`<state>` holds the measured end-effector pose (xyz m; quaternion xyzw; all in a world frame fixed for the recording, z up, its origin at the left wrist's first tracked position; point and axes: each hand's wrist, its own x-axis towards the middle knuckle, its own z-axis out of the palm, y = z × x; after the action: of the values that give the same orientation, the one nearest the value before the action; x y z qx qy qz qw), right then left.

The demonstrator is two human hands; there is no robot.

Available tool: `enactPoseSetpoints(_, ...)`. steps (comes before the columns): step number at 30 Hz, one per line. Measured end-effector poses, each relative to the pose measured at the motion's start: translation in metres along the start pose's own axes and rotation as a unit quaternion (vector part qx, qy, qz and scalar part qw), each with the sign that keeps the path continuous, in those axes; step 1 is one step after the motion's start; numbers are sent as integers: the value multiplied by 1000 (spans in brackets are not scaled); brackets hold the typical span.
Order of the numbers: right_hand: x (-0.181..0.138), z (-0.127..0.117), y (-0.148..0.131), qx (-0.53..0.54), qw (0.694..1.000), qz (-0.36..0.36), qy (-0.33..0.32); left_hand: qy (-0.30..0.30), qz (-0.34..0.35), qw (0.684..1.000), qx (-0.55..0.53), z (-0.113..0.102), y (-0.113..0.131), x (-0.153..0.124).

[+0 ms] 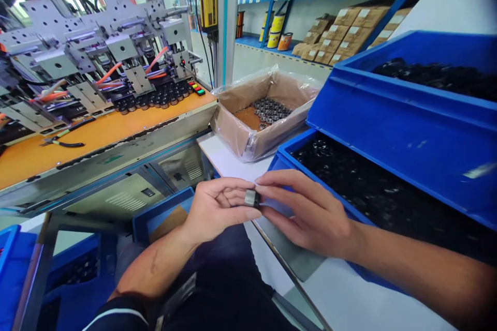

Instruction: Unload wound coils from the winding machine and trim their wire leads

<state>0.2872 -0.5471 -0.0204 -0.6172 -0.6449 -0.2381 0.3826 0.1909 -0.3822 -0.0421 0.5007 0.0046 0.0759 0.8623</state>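
My left hand and my right hand meet in front of me, low in the view. Between their fingertips sits a small round metal-and-black part. The left fingers curl round it from the left, and the right thumb and forefinger pinch it from the right. Both hands hover above my lap, beside the near corner of a blue bin filled with small black parts.
A second blue bin of black parts is stacked behind the first. A plastic-lined cardboard box with metal rings stands on the white table. A machine on an orange bench fills the left. Shelves of boxes are behind.
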Motion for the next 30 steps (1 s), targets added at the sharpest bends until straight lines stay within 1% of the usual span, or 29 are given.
enactPoseSetpoints(5, 0, 1, -2, -12, 1000, 16, -5, 1, -7, 1000, -13, 0, 1, -1)
enactPoseSetpoints(10, 0, 2, -1, -12, 1000, 11, 2, 0, -9, 1000, -16, 0, 2, -1)
enactPoseSetpoints(14, -1, 0, -1, -20, 1000, 18, -8, 1, -13, 1000, -16, 0, 3, 0)
enactPoseSetpoints(20, -2, 2, 1, -27, 1000, 13, -6, -5, -9, 999, -39, 0, 3, 1)
enactPoseSetpoints(30, -2, 2, 0, -27, 999, 30, -12, 14, -25, 999, -23, -2, 4, 2)
